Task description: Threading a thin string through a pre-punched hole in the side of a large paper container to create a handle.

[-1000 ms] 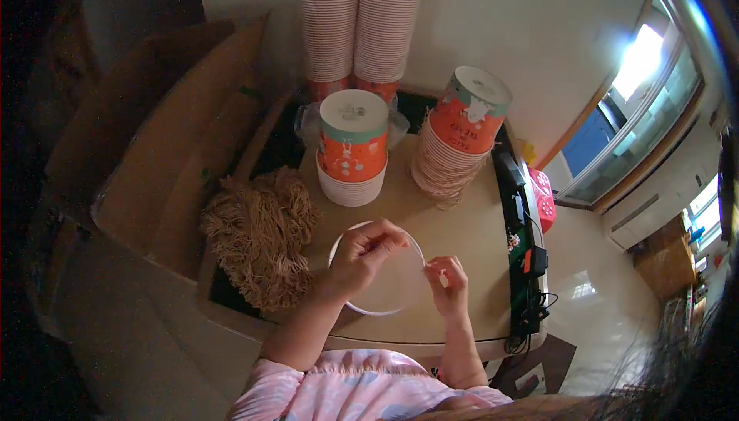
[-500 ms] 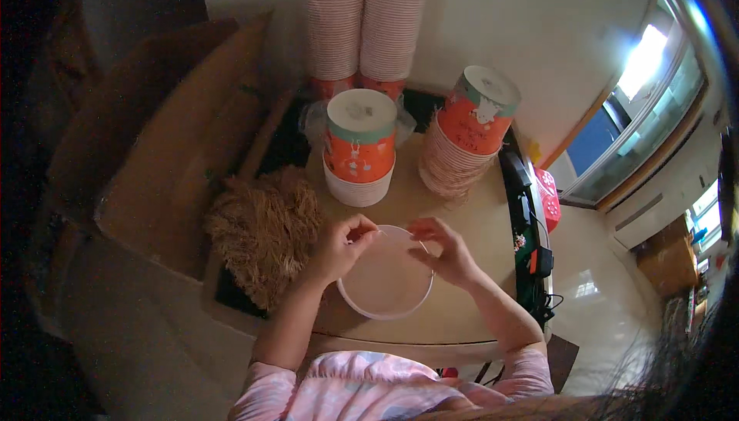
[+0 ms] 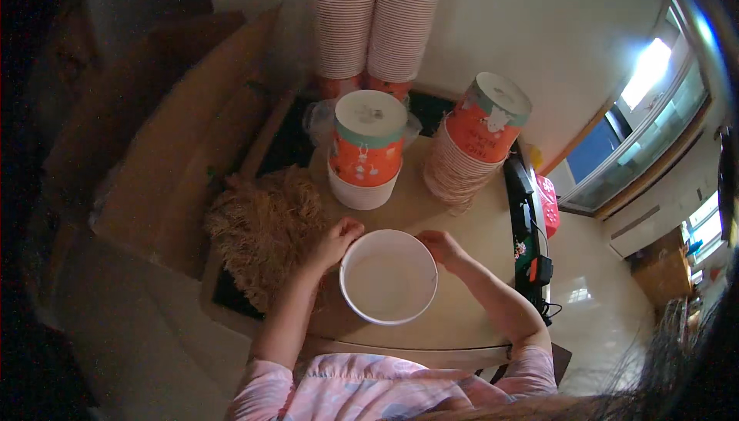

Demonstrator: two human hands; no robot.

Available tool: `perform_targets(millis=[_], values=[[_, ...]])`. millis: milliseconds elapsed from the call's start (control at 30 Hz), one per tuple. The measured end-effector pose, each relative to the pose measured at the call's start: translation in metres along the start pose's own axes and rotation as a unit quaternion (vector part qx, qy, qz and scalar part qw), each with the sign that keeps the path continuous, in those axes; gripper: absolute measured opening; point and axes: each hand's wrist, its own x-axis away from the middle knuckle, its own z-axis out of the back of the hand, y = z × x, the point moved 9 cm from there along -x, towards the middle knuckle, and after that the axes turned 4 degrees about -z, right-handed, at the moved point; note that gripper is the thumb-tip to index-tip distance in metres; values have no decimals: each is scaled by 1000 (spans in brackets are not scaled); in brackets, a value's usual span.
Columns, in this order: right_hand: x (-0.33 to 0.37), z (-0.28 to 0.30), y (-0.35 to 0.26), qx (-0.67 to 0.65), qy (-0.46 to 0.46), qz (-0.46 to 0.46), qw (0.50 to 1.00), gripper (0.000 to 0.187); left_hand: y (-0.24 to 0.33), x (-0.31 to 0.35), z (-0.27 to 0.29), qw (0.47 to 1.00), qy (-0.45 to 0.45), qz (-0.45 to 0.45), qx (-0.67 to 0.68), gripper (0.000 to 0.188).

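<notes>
A white paper bucket with its mouth up stands in front of me on the table. At its far left rim is my left hand, its fingers curled together in a pinch; what they hold, if anything, is too small to make out. My right hand is at the far right rim, fingers pressed together and partly hidden behind the bucket's wall. To the left of my left forearm lies a tangled heap of brown, straw-like strands.
Beyond the bucket stands an upside-down orange and white bucket stack. Another stack, wound with strands, is at right. Two tall cup stacks rise by the wall. A cardboard box is at left; a power strip lies at the right edge.
My hands have moved from over the bucket's mouth down to the outside of its far rim. My right hand's fingers have drawn together.
</notes>
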Motion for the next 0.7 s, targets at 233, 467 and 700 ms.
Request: perform_targets(millis=[233,467,700], values=[[16,-37,30,-147,-125,-39,981,41,76,44,-5,965,1,-190,-179,12],[61,8,-38,-61,-235,16,970,44,163,81,-18,941,-11,-316,-121,24],[219,177,-263,259,405,466,743,25,152,81,4,952,59,-294,-67,32]])
